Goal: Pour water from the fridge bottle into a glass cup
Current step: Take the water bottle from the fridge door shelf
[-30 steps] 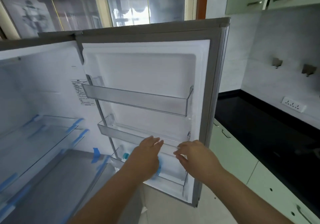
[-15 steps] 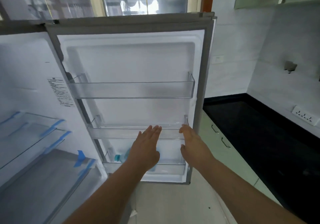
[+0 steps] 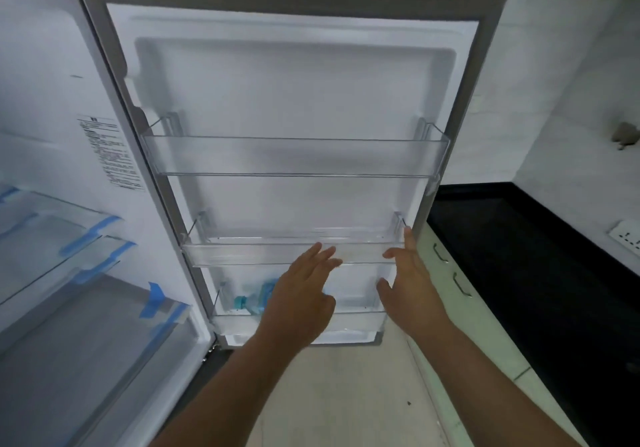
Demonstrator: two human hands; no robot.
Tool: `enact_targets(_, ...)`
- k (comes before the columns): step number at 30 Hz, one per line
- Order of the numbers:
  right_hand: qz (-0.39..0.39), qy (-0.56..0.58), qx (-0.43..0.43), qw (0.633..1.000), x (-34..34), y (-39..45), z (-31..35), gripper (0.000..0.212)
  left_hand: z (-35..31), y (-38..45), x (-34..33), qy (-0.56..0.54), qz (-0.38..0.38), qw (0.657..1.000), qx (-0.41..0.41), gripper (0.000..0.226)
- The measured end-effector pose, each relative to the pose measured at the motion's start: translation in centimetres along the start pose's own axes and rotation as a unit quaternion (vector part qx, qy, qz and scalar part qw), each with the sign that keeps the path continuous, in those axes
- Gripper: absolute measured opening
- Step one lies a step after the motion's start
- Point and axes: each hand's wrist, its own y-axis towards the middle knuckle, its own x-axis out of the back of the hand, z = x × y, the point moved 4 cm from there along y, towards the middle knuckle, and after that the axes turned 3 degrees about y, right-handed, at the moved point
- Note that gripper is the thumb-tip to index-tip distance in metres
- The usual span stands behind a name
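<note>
Both hands have dropped toward the lowest clear door bin (image 3: 298, 322), left hand (image 3: 300, 303) and right hand (image 3: 410, 291) grips released and empty, blue-capped clear plastic bottle (image 3: 254, 299) lying there ungrasped; pickup imminent.

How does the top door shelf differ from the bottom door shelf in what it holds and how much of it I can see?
The top door shelf holds nothing; the bottom door shelf holds a bottle with a teal cap. The top door shelf shows fully; the bottom one is partly hidden by the left hand. Both are clear plastic.
</note>
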Motion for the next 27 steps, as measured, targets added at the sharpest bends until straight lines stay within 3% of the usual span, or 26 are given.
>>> enact_targets(2,-0.095,-0.075,0.042,0.992,-0.1,-1.2,1.7,0.038,3.5,-1.5,-0.4,0.023,-0.020,0.999,-0.027,0.045)
enact_targets(5,-0.143,-0.095,0.110,0.979,-2.5,-3.2,4.9,0.024,10.3,-2.6,-1.1,0.022,0.051,0.995,0.081,0.039)
enact_targets(7,-0.067,-0.081,0.084,0.991,-5.9,-3.2,5.6,0.020,14.4,-2.4,-1.6,0.031,0.097,0.984,0.149,0.043)
enact_targets(9,0.055,-0.007,-0.061,0.997,-9.7,-2.2,4.9,0.029,17.4,-2.2,-2.2,0.044,0.160,0.967,0.194,0.049)
enact_targets(12,0.203,0.053,-0.236,0.949,-14.0,-1.6,4.4,0.054,20.4,-2.2,-3.7,0.018,0.241,0.940,0.241,0.059)
enact_targets(20,0.289,0.021,-0.254,0.923,-18.2,-1.0,4.6,0.017,24.4,-1.9,-6.4,-0.002,0.322,0.893,0.316,0.069)
enact_targets(24,0.277,0.035,-0.300,0.912,-19.6,0.4,3.6,0.018,24.4,-1.1,-7.0,0.013,0.362,0.875,0.322,0.078)
enact_targets(27,0.240,0.127,-0.369,0.889,-19.3,0.0,3.2,0.039,25.0,-1.3,-7.0,0.055,0.350,0.885,0.304,0.069)
